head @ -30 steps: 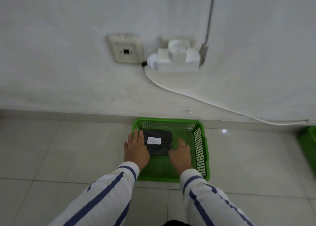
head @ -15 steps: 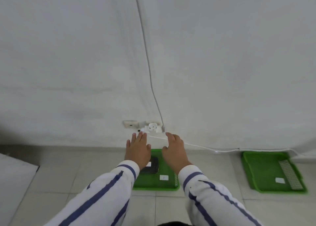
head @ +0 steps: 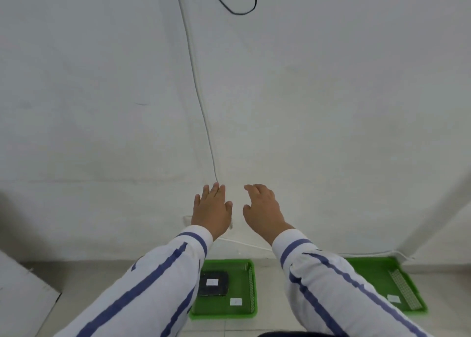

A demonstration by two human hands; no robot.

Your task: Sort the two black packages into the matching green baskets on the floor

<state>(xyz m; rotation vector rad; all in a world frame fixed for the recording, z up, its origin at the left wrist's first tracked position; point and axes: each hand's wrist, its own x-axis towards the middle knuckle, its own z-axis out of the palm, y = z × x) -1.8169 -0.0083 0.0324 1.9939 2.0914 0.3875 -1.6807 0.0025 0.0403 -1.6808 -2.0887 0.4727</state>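
A black package [head: 213,284] with a white label lies flat in the left green basket [head: 226,316] on the floor, beside a small white tag on the basket's bottom. The right green basket [head: 377,280] holds only a white tag; my right sleeve covers part of it. My left hand [head: 211,209] and my right hand [head: 262,209] are raised in front of the white wall, well above the baskets, both with fingers apart and nothing in them. I see no second black package.
A white cable [head: 198,92] runs down the wall to a socket hidden behind my hands. A black cable loop [head: 234,8] hangs at the top. A grey board edge [head: 23,296] lies on the floor at the left.
My hands left the package in the left basket and rose up in front of the wall. The view pulled back and up, and the right basket came into sight.
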